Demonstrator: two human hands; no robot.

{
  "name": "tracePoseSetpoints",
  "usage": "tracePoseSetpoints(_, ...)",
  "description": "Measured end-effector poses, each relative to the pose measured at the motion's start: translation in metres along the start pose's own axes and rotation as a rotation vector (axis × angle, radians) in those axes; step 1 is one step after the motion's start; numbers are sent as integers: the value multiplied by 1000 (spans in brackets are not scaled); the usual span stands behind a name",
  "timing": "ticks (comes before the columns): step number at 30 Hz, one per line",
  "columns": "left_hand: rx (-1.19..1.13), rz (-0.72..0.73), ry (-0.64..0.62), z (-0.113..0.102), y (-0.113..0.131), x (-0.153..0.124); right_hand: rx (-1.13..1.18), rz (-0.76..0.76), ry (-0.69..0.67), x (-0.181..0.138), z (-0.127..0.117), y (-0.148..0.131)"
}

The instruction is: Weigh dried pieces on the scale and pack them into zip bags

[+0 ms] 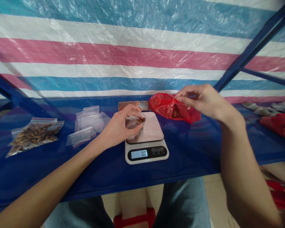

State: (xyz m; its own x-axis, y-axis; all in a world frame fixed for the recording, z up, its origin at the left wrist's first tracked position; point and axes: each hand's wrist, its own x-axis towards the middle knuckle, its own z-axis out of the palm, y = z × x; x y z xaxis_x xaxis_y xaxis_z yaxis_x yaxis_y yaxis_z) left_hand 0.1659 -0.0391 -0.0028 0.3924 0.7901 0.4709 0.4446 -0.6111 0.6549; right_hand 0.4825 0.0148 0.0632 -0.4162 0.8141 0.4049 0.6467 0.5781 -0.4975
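My left hand (123,125) is closed round a small clear cup (140,121) with a few brown pieces in it. It holds the cup over the pale plate of a digital kitchen scale (154,129), whose display reads 0.0; whether the cup touches the plate, I cannot tell. To the right, my right hand (199,98) pinches the upper edge of a red plastic bag (163,106). Small reddish-brown pieces (176,111) show in the bag's mouth.
At the left lie zip bags of brown nut-like pieces (34,134). Flat clear zip bags (88,122) are nearer the scale. A flat printed box (123,105) sits behind it. Another red bag (280,125) lies far right. Blue metal bars (249,50) rise behind the blue table (190,152).
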Motion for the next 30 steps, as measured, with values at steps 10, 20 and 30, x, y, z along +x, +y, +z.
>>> tracePoseSetpoints(10, 31, 29, -34, -7, 0, 0, -87, 54, -300, 8, 23, 41)
tracePoseSetpoints(20, -1, -8, 76, -16, -5, -1, -416, 38, -75, 9, 19, 36)
tracePoseSetpoints(30, 46, 20, 159, -19, -9, -1, -521, 146, 290, 6, 18, 21)
